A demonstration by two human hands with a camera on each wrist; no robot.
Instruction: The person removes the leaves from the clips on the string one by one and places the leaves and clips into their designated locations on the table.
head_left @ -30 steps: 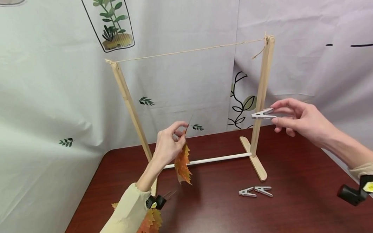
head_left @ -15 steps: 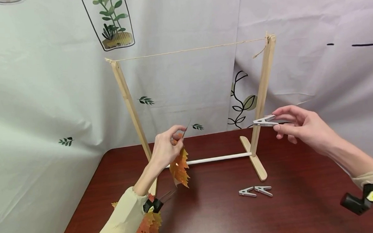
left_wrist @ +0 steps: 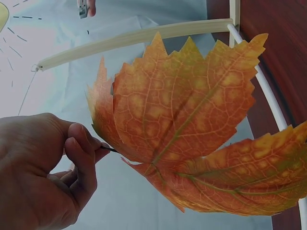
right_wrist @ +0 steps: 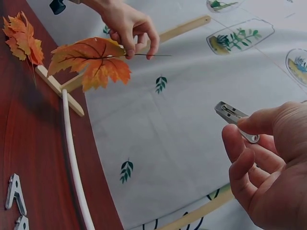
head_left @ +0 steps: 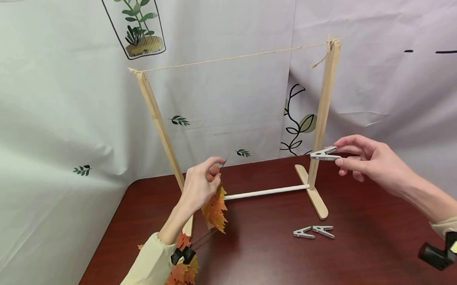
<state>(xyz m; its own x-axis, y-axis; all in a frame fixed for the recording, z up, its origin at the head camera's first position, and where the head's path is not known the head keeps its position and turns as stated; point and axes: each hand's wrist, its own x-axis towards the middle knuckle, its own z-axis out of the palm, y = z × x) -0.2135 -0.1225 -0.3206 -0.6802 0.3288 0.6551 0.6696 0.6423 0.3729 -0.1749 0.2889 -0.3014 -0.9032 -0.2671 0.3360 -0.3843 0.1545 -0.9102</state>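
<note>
My left hand [head_left: 200, 183] pinches the thin stem of an orange artificial maple leaf [head_left: 215, 210], which hangs below the fingers in front of the frame's left post. The left wrist view shows the leaf [left_wrist: 187, 105] up close, veined and orange-yellow, its stem between thumb and fingertips. On the other side, my right hand [head_left: 373, 158] holds a grey clothespin [head_left: 324, 154] by its handle ends, thumb below and fingers above, in front of the right post. In the right wrist view the clothespin [right_wrist: 230, 114] points away from the hand, apart from string and leaf.
A wooden frame stands at the back, with a left post [head_left: 159, 124], a right post [head_left: 324, 101], a white crossbar [head_left: 266, 192] and a string [head_left: 232, 57] between the tops. Two more clothespins [head_left: 304, 233] lie on the dark red table [head_left: 265, 261]. More leaves [head_left: 177, 283] lie by the left forearm.
Both hands have come down a little, and the left has shifted left with its leaf. The right hand keeps its grip on the clothespin.
</note>
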